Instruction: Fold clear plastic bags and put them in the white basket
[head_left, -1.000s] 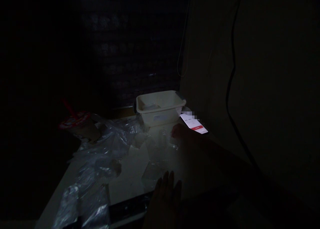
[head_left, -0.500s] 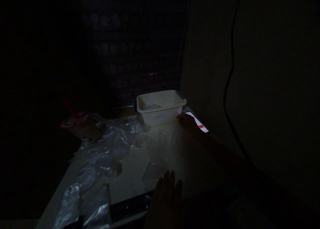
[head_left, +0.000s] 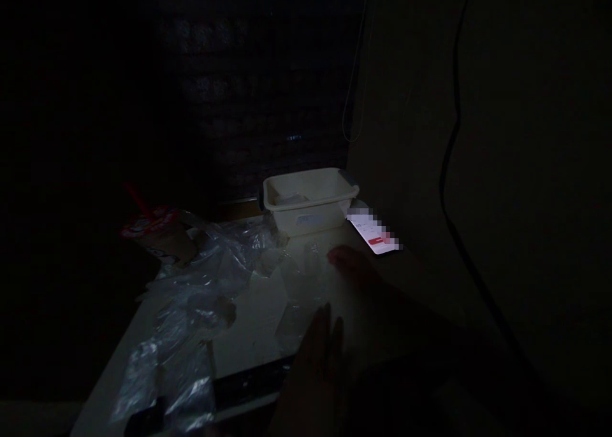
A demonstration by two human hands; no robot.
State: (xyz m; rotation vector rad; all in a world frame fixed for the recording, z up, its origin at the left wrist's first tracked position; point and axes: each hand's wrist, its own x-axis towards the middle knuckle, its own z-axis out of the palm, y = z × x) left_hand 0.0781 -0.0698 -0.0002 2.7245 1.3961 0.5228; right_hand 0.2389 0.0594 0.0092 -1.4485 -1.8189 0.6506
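Note:
The scene is very dark. My left hand (head_left: 313, 364) is at the table's front edge, its fingers stretched out and nothing visible in it. Beyond its fingertips lie clear plastic pieces (head_left: 294, 325) on the white table (head_left: 258, 309). Farther out, my right hand (head_left: 354, 268) hovers over or rests on the table; which one I cannot tell. It is dim and smeared, so its grip does not show. Just past it lies a phone (head_left: 373, 233) with a lit screen. Behind stands a cream plastic bin (head_left: 310, 220) with something pale inside.
Crumpled clear plastic bags (head_left: 215, 271) cover the table's left side, around a lidded drink cup (head_left: 165, 243) with a red straw. A black strip (head_left: 251, 379) runs along the front edge. A dark cable (head_left: 449, 163) hangs at the right wall.
My right hand has drawn back from the phone and bin toward me, uncovering more of the phone's screen. My left hand has shifted slightly forward, fingers still stretched.

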